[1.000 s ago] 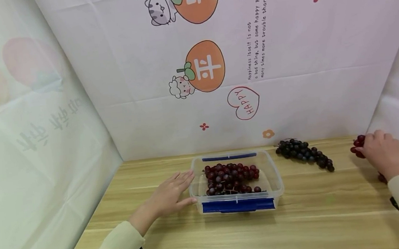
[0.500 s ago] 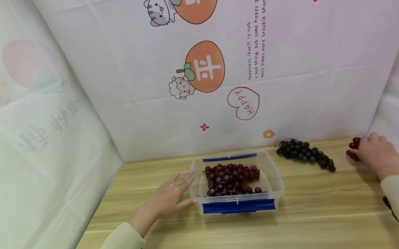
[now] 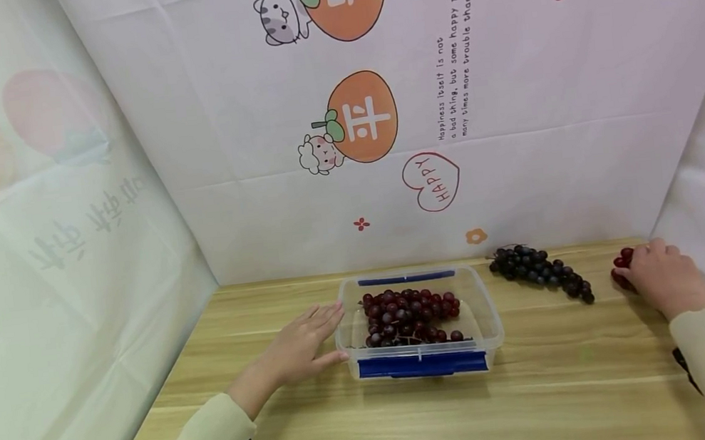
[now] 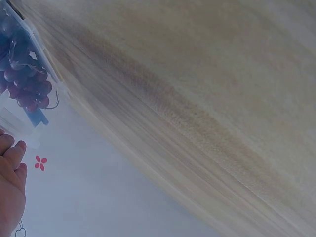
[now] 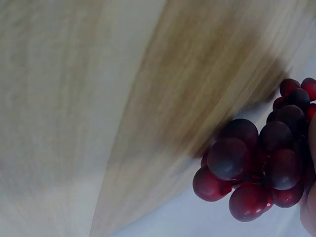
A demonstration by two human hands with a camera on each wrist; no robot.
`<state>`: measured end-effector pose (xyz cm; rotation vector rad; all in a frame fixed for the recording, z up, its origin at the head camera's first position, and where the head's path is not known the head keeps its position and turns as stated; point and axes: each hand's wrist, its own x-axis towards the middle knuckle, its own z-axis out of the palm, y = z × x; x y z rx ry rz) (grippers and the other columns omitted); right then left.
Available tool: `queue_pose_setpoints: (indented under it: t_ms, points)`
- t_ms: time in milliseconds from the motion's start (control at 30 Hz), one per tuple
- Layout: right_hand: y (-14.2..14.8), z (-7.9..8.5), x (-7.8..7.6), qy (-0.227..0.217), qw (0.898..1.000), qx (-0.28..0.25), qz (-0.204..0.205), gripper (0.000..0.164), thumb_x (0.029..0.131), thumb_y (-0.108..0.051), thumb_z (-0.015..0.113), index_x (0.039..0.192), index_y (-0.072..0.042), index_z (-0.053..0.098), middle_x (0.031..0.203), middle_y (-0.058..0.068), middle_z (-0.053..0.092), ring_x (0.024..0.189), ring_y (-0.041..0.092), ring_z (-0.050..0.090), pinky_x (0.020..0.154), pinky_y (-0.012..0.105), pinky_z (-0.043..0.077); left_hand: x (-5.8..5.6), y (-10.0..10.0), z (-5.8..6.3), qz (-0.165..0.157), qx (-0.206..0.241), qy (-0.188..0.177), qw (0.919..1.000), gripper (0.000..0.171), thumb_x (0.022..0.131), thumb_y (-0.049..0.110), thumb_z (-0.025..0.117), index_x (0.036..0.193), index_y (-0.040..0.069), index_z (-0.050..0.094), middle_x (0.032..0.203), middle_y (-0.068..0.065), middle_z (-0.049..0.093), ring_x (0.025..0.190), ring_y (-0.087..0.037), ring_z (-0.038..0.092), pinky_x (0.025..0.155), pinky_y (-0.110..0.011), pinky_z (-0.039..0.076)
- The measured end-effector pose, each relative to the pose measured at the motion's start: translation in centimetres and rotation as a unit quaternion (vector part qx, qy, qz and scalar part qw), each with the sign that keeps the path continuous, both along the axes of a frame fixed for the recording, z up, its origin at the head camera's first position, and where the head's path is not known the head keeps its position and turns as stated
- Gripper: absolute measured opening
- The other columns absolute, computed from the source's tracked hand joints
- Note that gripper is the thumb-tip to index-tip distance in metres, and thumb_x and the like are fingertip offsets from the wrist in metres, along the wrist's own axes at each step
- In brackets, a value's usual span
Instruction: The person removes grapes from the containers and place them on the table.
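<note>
At the far right of the head view, my right hand grips a bunch of red grapes, its fingers over the bunch close to the table. In the right wrist view the round dark-red grapes show large, with only a bit of the hand at the edge. My left hand lies with straight fingers against the left side of a clear plastic box with blue clasps. Inside that box are dark red grapes. The left wrist view shows the left fingers at the box wall.
A bunch of black grapes lies on the wooden table between the box and my right hand, near the back. White printed cloth stands upright behind the table and along both sides.
My right hand has come slightly left and then down with the red grapes, after drawing their trailing end from beside its wrist. The left hand and box have stayed in place.
</note>
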<state>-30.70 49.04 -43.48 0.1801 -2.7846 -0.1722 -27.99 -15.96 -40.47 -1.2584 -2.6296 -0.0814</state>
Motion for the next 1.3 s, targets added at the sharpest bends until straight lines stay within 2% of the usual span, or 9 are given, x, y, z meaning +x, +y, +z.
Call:
queue_pose_setpoints:
  t_ms: [167, 433, 733, 1300]
  points:
    - [-0.1, 0.5, 0.3, -0.031, 0.999, -0.026, -0.025, 0.064, 0.102, -0.039, 0.049, 0.087, 0.023, 0.046, 0.074, 0.032, 0.043, 0.065, 0.047, 0.050, 0.047, 0.058, 0.047, 0.1, 0.0, 0.1, 0.001, 0.000, 0.002, 1.0000, 0.081, 0.097, 0.061, 0.039, 0.150, 0.001, 0.031, 0.155, -0.015, 0.029, 0.141, -0.027, 0.030, 0.118, -0.042, 0.017]
    - [-0.2, 1.2, 0.6, -0.061, 0.994, -0.074, -0.046, 0.064, 0.098, -0.040, 0.057, 0.089, 0.022, 0.046, 0.079, 0.036, 0.045, 0.069, 0.054, 0.052, 0.051, 0.061, 0.047, 0.1, 0.0, 0.2, 0.005, -0.003, -0.007, 1.0000, 0.080, 0.098, 0.060, 0.039, 0.151, 0.001, 0.030, 0.155, -0.016, 0.029, 0.141, -0.027, 0.028, 0.118, -0.042, 0.016]
    - [0.2, 1.6, 0.7, -0.087, 0.988, -0.111, -0.063, 0.078, 0.091, -0.061, 0.055, 0.086, 0.016, 0.045, 0.074, 0.031, 0.050, 0.062, 0.052, 0.053, 0.048, 0.059, 0.045, 0.1, 0.0, 0.3, -0.001, -0.002, -0.006, 1.0000, 0.080, 0.098, 0.061, 0.037, 0.150, 0.000, 0.030, 0.155, -0.017, 0.029, 0.140, -0.031, 0.032, 0.117, -0.043, 0.016]
    - [0.9, 1.6, 0.9, -0.090, 0.986, -0.127, -0.053, 0.078, 0.090, -0.061, 0.055, 0.093, 0.015, 0.040, 0.079, 0.035, 0.046, 0.065, 0.052, 0.052, 0.048, 0.057, 0.043, 0.4, 0.1, 0.3, 0.010, -0.011, -0.009, 0.9998, 0.080, 0.098, 0.061, 0.037, 0.151, 0.002, 0.029, 0.156, -0.014, 0.027, 0.142, -0.026, 0.027, 0.118, -0.041, 0.015]
